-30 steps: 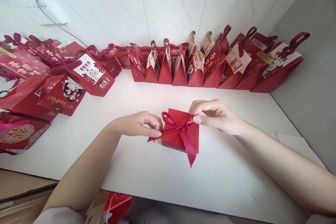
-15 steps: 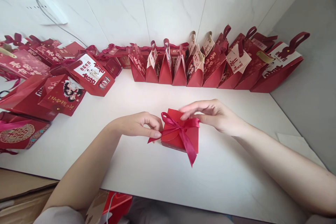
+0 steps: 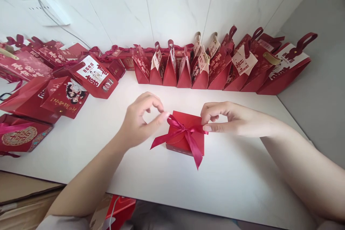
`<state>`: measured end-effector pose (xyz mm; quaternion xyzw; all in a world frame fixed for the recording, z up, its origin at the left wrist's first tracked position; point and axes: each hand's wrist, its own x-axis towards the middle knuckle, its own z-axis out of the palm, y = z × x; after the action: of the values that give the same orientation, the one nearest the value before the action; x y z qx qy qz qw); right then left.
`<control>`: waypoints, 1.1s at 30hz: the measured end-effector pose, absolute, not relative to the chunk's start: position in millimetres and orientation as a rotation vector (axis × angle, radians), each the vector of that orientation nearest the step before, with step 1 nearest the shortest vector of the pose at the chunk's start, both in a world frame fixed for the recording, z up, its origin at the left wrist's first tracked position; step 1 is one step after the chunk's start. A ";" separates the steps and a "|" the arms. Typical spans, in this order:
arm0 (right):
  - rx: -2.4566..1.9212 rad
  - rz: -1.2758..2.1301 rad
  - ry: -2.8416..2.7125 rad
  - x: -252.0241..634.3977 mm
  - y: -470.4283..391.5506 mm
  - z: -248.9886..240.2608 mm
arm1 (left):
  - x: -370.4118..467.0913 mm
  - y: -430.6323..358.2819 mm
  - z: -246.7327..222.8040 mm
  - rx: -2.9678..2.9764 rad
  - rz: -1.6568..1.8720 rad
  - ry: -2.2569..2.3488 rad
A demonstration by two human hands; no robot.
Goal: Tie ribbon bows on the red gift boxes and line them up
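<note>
A small red gift box (image 3: 194,118) lies flat on the white table in front of me. Across its top runs a magenta satin ribbon (image 3: 194,151) tied in a bow, its two tails hanging toward me and to the left. My left hand (image 3: 142,120) pinches the bow's left loop between thumb and forefinger at the box's upper left corner. At the box's right edge, my right hand (image 3: 223,118) has thumb and forefinger closed on the right loop, which the fingers partly cover.
Several red handled gift boxes (image 3: 219,70) stand in a row along the tiled wall. More red boxes (image 3: 94,75) are heaped at the left. A cable (image 3: 56,19) hangs from the wall socket. Cardboard (image 3: 24,205) lies below the table's front edge.
My left hand has gone from the left ribbon tail up to the left loop. My right hand has shifted from above the box to its right edge and closed on the right loop.
</note>
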<state>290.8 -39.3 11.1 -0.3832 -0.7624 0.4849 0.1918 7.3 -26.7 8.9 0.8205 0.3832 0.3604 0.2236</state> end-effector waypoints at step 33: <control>-1.034 1.545 -1.644 254.6 -56.5 -8.8 | 33.0 -29.9 -27.3 1.690 0.678 0.664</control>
<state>254.6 -56.5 -8.8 -0.3941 -0.6268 0.5889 0.3240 33.0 -29.9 -27.3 0.7189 0.2823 0.2886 0.5659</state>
